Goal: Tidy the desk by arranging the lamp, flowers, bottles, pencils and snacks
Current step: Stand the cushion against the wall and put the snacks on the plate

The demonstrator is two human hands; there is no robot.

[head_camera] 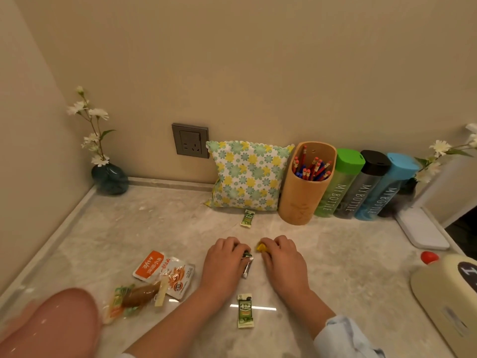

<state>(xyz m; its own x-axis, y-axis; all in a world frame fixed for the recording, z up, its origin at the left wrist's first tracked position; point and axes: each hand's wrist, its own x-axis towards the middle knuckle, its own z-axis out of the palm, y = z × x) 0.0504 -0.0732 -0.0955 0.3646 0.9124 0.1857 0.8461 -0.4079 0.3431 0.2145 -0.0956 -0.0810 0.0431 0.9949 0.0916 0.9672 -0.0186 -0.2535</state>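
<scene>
Snacks loose on the marbled desk: near the front edge a green sachet lying lengthwise, a second sachet farther back, just before a floral pouch, and to the left two orange packets overlapping a clear pack with a brown piece inside. Between the two sachets, both hands palms down, side by side, near but apart. Fingers of the left hand curled and pinching a dark-and-silver wrapper, its lower end poking out by the thumb and lying on the desk. Fingers of the right hand curled together over a small yellow sweet, only its tip showing past the fingertips. Along the back wall, standing close in a row: wooden holder full of red and blue pencils, then green bottle, black bottle, blue bottle. In the back left corner, a round dark vase with white flowers. At far right, another white spray leaning in above a white lamp base. By the right edge, a cream box with a red knob behind it. On the wall left of the pouch, a grey socket. At lower left, a blurred pink shape.
</scene>
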